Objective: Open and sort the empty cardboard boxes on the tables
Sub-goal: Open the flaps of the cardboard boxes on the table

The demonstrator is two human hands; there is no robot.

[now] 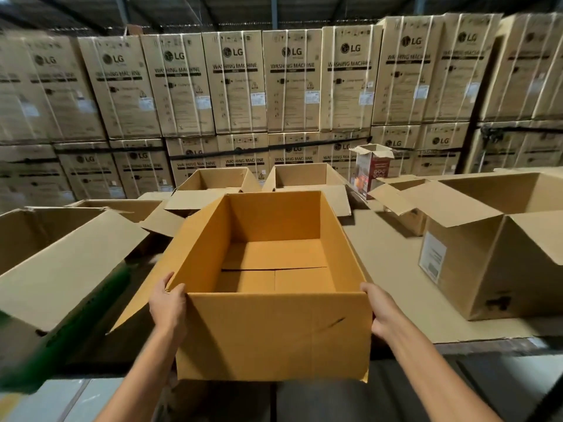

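An open, empty orange-brown cardboard box point(274, 333) is held up in front of me over the near edge of the table point(393, 269). My left hand point(167, 306) grips its near left corner, thumb over the rim. My right hand point(380, 312) grips the near right corner the same way. The box's flaps hang down outside its walls. Around it on the table stand other open brown boxes: a large one at the left point(61, 269), two at the back point(219, 184) point(307, 178), and a large one at the right point(493, 248).
A small open red and white carton point(373, 169) stands upright at the back right. A wall of stacked washing machine cartons point(237, 83) runs behind the table. A blurred green thing point(61, 345) shows at the lower left. Grey floor lies below.
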